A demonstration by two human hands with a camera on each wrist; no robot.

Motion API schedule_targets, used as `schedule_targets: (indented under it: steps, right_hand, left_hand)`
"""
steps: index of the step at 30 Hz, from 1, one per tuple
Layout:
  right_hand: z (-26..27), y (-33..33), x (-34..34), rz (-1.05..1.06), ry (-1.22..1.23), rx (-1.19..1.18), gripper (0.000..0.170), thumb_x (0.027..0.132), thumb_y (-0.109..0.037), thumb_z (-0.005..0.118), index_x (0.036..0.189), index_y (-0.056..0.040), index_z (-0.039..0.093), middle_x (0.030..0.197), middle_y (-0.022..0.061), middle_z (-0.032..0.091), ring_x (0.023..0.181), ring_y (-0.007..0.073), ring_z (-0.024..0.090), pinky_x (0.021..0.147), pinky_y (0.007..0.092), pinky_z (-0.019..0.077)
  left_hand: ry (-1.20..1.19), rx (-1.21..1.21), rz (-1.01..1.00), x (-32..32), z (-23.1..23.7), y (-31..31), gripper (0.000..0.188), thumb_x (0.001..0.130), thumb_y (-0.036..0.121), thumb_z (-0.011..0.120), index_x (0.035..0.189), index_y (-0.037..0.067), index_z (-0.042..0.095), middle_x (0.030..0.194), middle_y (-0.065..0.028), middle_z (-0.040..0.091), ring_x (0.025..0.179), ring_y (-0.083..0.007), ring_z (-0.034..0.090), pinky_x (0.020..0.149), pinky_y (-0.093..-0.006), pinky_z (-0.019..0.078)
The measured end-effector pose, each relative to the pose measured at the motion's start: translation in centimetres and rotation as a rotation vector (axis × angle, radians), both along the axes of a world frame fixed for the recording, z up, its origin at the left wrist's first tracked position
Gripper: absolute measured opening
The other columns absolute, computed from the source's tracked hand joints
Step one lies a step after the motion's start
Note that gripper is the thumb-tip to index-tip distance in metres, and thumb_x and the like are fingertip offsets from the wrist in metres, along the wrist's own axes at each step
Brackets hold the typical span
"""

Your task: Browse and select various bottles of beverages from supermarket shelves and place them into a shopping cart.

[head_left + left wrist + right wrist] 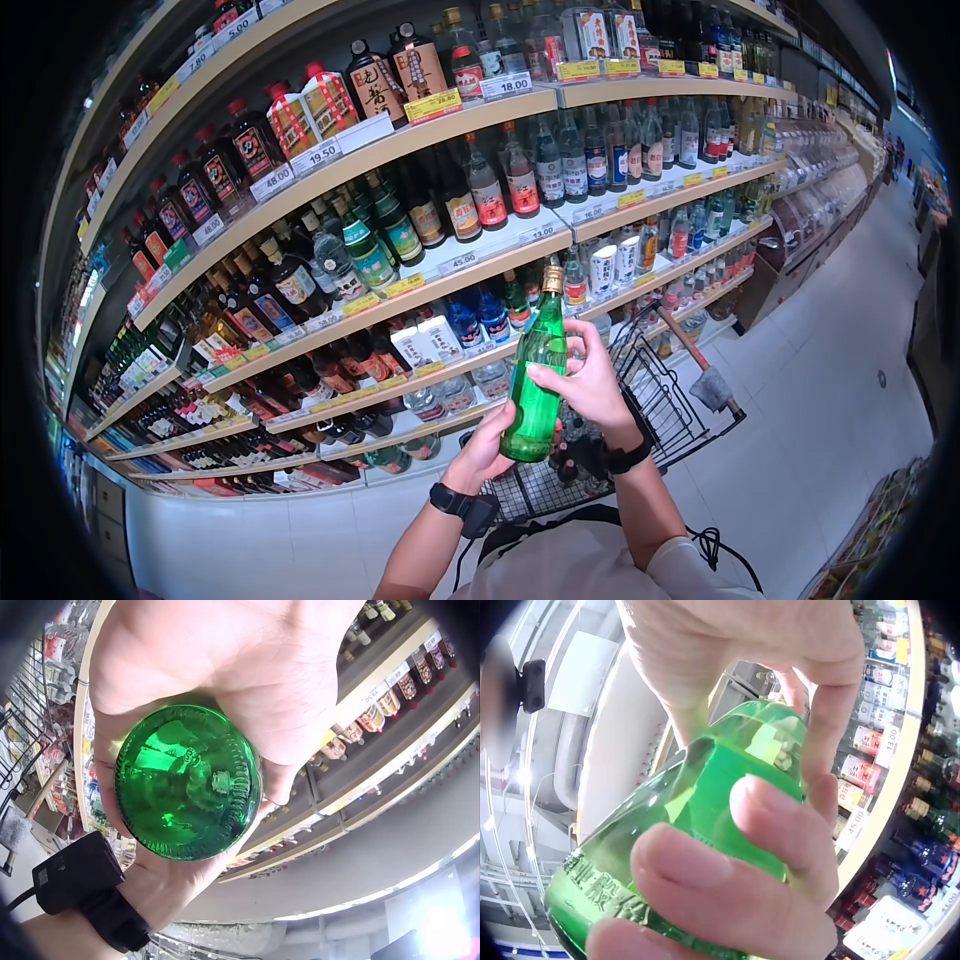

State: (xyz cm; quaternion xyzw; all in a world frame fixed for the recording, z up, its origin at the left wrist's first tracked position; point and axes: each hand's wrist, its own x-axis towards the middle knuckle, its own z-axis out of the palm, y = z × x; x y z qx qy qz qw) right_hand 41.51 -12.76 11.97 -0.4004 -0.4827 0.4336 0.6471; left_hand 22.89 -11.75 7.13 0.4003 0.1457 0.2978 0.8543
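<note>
A green glass bottle (532, 410) with a gold cap (553, 279) is held up in front of the shelves, tilted slightly to the right. My left hand (484, 447) grips it low, near the base, on its left side. Higher on the other side, my right hand (594, 382) wraps round it, with the thumb across the front. In the left wrist view the round bottle base (184, 784) faces the camera between both hands. Raised lettering (604, 889) shows on the glass in the right wrist view, where fingers cover part of the bottle.
Shelves (420, 285) packed with bottles, boxes and price tags curve across the left and front. A wire shopping cart (660, 385) stands close to my body, with dark-capped bottles (570, 465) in its basket. Pale tiled floor (820, 370) runs along the aisle at right.
</note>
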Motion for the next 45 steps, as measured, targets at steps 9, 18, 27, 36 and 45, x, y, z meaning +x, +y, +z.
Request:
schedule_targets:
  steps: [9,18,27,36,45]
  right_hand:
    - [-2.3,1.7,0.1,0.219,0.193,-0.070,0.072,0.092,-0.016,0.071,0.148,-0.0014,0.028,0.123,0.0125,0.060,0.106,0.0162,0.062,0.084,0.0295,0.0537]
    - [-3.2,2.9,1.0,0.277,0.477,-0.221,0.070,0.092,-0.013,0.069,0.148,-0.0002,0.028,0.123,0.0133,0.058,0.108,0.0184,0.061,0.088,0.0313,0.0533]
    - [-1.4,2.7,2.9,0.408,0.397,-0.013,0.086,0.090,-0.002,0.067,0.157,-0.0064,0.013,0.135,0.0121,0.052,0.119,0.0196,0.055,0.101,0.0345,0.0448]
    - [-0.5,3.0,3.3,0.452,0.399,0.023,0.078,0.091,-0.007,0.066,0.155,-0.0053,0.021,0.136,0.0090,0.050,0.122,0.0183,0.052,0.103,0.0337,0.0429]
    - [-0.7,3.5,3.4,0.338,0.247,-0.026,0.060,0.092,-0.015,0.069,0.143,-0.0049,0.039,0.125,0.0079,0.057,0.115,0.0164,0.056,0.100,0.0333,0.0450]
  left_hand:
    - [0.007,-0.188,-0.024,0.8,3.2,0.7,0.064,0.104,0.054,0.032,0.139,0.002,0.044,0.115,-0.0237,0.065,0.097,-0.0341,0.069,0.083,-0.0449,0.0587]
    - [0.015,-0.267,-0.001,2.3,3.4,1.6,0.066,0.103,0.056,0.031,0.137,0.001,0.047,0.118,-0.0238,0.064,0.097,-0.0346,0.069,0.083,-0.0446,0.0596]
    - [0.047,-0.166,0.109,3.0,2.6,0.8,0.051,0.104,0.045,0.044,0.145,0.015,0.034,0.118,-0.0116,0.061,0.096,-0.0274,0.069,0.081,-0.0429,0.0605]
    - [0.056,-0.007,0.286,3.7,3.2,0.5,0.054,0.107,0.031,0.043,0.154,0.014,0.023,0.139,-0.0079,0.049,0.123,-0.0161,0.054,0.100,-0.0351,0.0498]
    - [0.124,0.141,0.359,3.9,2.2,0.4,0.056,0.105,0.020,0.049,0.155,0.011,0.024,0.141,-0.0098,0.049,0.124,-0.0165,0.052,0.103,-0.0335,0.0437]
